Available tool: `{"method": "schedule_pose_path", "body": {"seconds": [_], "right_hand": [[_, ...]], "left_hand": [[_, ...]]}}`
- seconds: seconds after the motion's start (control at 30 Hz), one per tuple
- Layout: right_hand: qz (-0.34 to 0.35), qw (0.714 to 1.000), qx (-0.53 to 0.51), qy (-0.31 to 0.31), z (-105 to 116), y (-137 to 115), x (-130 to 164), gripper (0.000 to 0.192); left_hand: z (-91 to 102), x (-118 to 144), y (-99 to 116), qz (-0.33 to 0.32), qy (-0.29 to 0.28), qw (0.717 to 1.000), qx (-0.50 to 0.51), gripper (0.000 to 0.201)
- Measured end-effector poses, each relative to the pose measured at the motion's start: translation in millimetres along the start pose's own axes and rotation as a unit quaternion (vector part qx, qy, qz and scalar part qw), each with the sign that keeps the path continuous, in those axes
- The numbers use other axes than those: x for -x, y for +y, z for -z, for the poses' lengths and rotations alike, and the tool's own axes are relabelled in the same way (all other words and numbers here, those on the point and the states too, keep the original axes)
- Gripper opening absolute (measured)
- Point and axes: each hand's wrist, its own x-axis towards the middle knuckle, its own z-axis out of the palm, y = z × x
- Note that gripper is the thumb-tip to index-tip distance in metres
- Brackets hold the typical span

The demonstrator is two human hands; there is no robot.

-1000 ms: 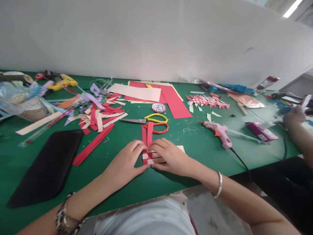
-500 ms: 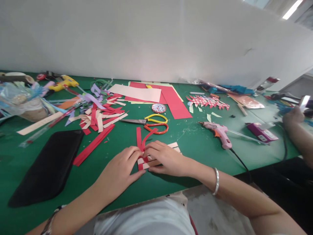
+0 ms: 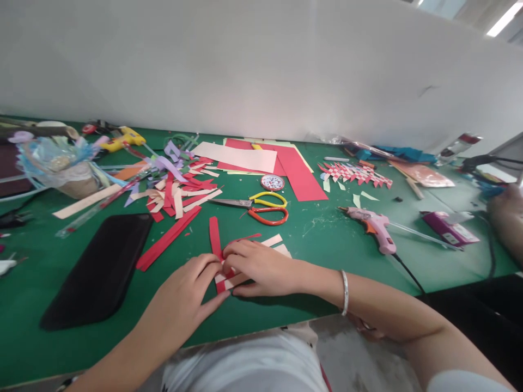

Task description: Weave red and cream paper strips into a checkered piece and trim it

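At the frame's lower centre, both hands rest on the woven paper strips (image 3: pixel 223 272). Scissors (image 3: pixel 257 207) lie just above them, the glue gun (image 3: pixel 373 226) to the right, a flat pouch (image 3: pixel 102 272) at lower left.

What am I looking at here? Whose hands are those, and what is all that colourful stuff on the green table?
The camera sits on a person's head and looks down, so the two arms coming from the bottom are that person's own. The left hand and right hand press on a small weave of red and cream paper strips lying on the green table. Around them lie scissors, a pink glue gun, a pile of cut strips, red and cream paper sheets, a finished woven piece and a black case. The hand at the far right edge belongs to someone else.
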Motion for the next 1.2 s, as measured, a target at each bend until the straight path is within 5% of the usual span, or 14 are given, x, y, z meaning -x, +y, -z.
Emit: {"method": "schedule_pose_path", "body": {"seconds": [0.27,0.43,0.67,0.83,1.2], "right_hand": [[-0.001,0.996,-0.090,-0.010,13.9,13.8,-11.7,0.022],[-0.022,0.996,-0.071,0.040,18.9,28.1,-24.8,0.016],[-0.141,0.984,-0.048,0.095,7.7,46.0,-47.9,0.041],[-0.116,0.988,-0.049,0.093,3.1,49.7,-61.5,0.049],[-0.126,0.980,-0.115,0.102,0.2,65.2,-67.9,0.026]], "left_hand": [[3.5,-1.4,-2.1,-0.005,-0.010,1.000,-0.007,0.031],[3.4,-2.6,-3.4,-0.028,-0.012,1.000,0.005,0.031],[1.6,-4.5,-2.5,-0.031,-0.020,0.999,0.005,0.028],[2.4,-4.8,-2.2,-0.037,-0.029,0.999,-0.011,0.029],[-0.6,-6.7,-6.3,-0.063,-0.039,0.996,-0.044,0.028]]}}
